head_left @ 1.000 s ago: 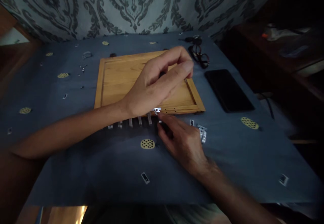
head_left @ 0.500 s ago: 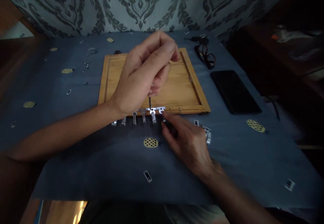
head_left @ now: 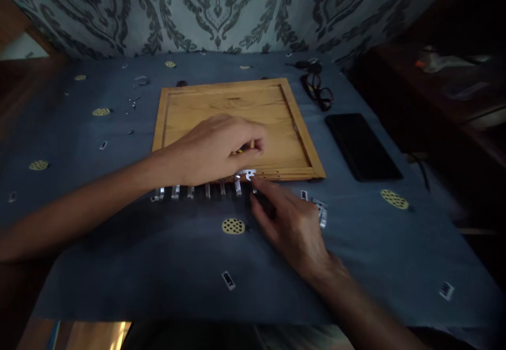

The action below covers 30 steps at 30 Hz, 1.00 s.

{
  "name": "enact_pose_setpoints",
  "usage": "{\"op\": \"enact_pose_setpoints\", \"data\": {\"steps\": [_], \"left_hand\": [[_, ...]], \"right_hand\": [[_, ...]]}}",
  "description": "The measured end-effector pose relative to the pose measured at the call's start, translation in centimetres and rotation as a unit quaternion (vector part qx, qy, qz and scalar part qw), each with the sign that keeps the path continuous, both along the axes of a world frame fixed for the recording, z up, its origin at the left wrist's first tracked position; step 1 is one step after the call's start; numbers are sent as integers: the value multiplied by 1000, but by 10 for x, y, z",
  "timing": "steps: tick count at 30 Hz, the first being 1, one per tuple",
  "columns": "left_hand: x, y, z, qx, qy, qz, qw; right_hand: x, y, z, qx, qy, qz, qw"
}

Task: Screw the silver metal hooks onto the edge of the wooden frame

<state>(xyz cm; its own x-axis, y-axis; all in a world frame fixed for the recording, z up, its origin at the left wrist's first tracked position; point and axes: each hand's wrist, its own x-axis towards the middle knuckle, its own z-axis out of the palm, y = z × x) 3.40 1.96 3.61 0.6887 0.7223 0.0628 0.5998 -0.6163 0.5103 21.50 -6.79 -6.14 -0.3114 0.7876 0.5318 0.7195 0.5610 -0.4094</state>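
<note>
A wooden framed board [head_left: 253, 99] lies on the cloth, its near edge lined with several metal hooks [head_left: 207, 189]. My left hand [head_left: 215, 147] hovers low over that edge, fingers curled round a screwdriver [head_left: 239, 152]. Only a bit of its yellow and dark handle shows; the tip is hidden behind the hand. At the right end of the row, my right hand [head_left: 290, 218] pinches the last hook [head_left: 249, 173] against the board's edge with thumb and fingertips. Small dark holes [head_left: 278, 174] continue along the edge to its right.
Beside my right hand lie loose metal hooks [head_left: 321, 214]. A black phone-like slab [head_left: 362, 147], glasses [head_left: 318, 91] and keys [head_left: 308, 65] rest at the right. Small screws [head_left: 133, 103] are scattered at the left on the blue patterned cloth [head_left: 158, 265].
My left hand has dropped and turned over from its raised position, bringing the handle's yellow part into view. My right hand stays on the last hook.
</note>
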Motion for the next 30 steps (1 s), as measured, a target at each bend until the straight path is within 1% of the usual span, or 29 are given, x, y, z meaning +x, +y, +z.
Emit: {"op": "enact_pose_setpoints", "data": {"steps": [2,4,6,9,13,15,18,19,21,23,24,26,28,30], "left_hand": [[-6,3,-4,7,88,-15,996],[-12,3,-9,2,128,-27,991],[-16,2,-15,-4,138,-31,990],[-20,1,-23,5,142,-32,989],[-24,2,-27,4,132,-36,991],[-24,2,-24,2,93,-34,995],[-21,0,-14,-24,-44,-4,999],[-19,-1,-9,-34,-102,10,994],[-14,-3,-2,-44,-208,42,976],[-9,-4,3,-46,-283,59,956],[-6,-4,4,-50,-306,60,949],[-2,-5,3,-67,-323,52,943],[1,-5,1,-77,-316,43,945],[3,-6,1,-70,-293,29,953]], "right_hand": [[0,0,0,5,3,1,1000],[0,0,1,9,5,-2,1000],[0,0,1,10,6,-4,1000],[0,0,1,6,2,-3,1000],[0,-1,2,-4,3,-3,1000],[0,-1,2,-7,4,-1,1000],[0,-1,2,-12,1,0,1000],[0,-1,2,-16,1,-2,1000],[1,-2,2,-21,1,-3,1000],[1,-2,2,-21,1,-3,1000],[1,-2,2,-21,1,-2,1000],[1,-2,2,-23,-1,-2,1000],[1,-2,3,-22,0,1,1000],[1,-2,3,-17,2,3,1000]]}}
